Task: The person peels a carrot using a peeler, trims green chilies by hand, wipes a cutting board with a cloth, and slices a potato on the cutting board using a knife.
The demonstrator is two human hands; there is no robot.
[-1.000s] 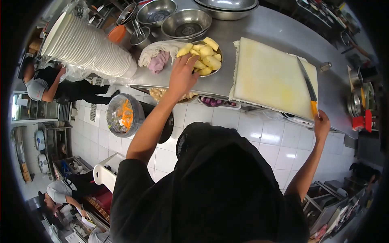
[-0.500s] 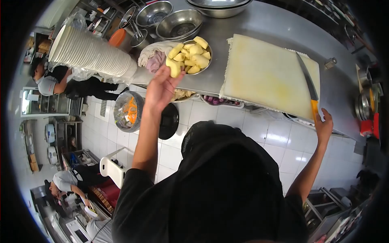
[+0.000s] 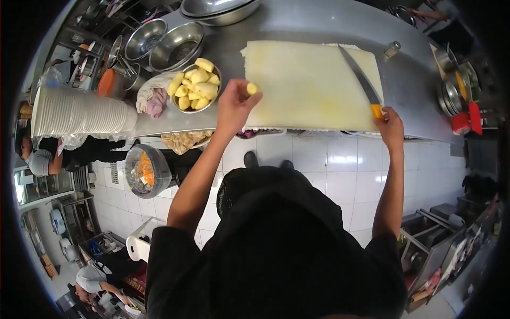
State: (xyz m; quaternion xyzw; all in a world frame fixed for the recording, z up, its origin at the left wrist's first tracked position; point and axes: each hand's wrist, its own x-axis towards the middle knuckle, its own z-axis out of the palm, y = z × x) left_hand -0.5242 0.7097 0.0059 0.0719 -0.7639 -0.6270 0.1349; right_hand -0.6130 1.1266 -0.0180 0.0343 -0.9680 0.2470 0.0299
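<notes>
My left hand [image 3: 236, 103] is closed around a peeled yellow potato [image 3: 253, 89], held over the left edge of the white cutting board [image 3: 308, 80]. Fingers of my right hand [image 3: 391, 127] wrap the yellow-orange handle of a long kitchen knife [image 3: 363, 80]. The blade lies along the board's right side, its tip pointing to the far edge. Left of the board, a metal bowl [image 3: 214, 98] is heaped with more peeled yellow potatoes [image 3: 199, 85]. A bunched cloth [image 3: 154, 95] lies beside that bowl.
Metal bowls [image 3: 178, 48] and a stack of white containers in plastic [image 3: 85, 112] stand at the left. A small shaker [image 3: 392, 49] sits right of the board. Below are a waste bin [image 3: 146, 175] and a white chair [image 3: 137, 248]. Co-workers [image 3: 95, 279] are at left.
My left hand has carried a potato from the bowl rightward to the board's edge. The view has shifted, while my right hand stays on the knife handle.
</notes>
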